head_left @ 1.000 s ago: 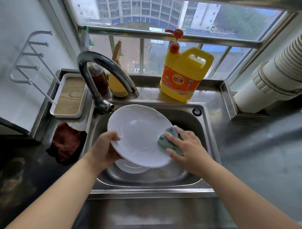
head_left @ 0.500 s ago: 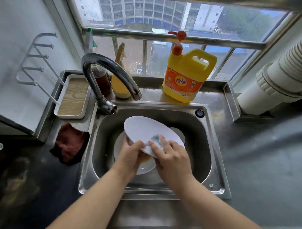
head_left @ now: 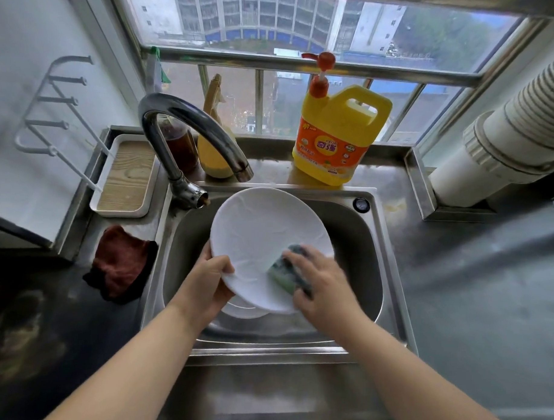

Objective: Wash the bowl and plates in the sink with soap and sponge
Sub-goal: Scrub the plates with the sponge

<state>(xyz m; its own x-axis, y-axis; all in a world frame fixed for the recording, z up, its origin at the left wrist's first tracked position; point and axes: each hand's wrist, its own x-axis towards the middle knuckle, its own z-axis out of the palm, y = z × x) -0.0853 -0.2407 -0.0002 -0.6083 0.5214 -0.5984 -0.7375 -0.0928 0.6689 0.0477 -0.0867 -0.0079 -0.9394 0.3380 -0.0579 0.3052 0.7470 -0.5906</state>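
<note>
A white plate [head_left: 261, 238] is held tilted over the steel sink [head_left: 376, 269], its face towards me. My left hand [head_left: 209, 284] grips the plate's lower left rim, thumb on the face. My right hand [head_left: 319, 283] holds a green-blue sponge [head_left: 284, 272] against the plate's lower right part. Another white dish [head_left: 244, 310] lies in the sink beneath it, mostly hidden. The yellow soap bottle [head_left: 339, 138] with an orange pump stands behind the sink.
A curved tap [head_left: 188, 140] arches over the sink's back left corner. A red cloth [head_left: 120, 262] lies left of the sink, with a wooden tray [head_left: 127, 177] behind it. A white duct pipe [head_left: 502, 139] crosses at the right. A dark jar and yellow bottle stand behind the tap.
The plate was tipped low and nearly flat half a second ago; now it is raised and tilted towards me again. The sponge hand has moved to the plate's lower right.
</note>
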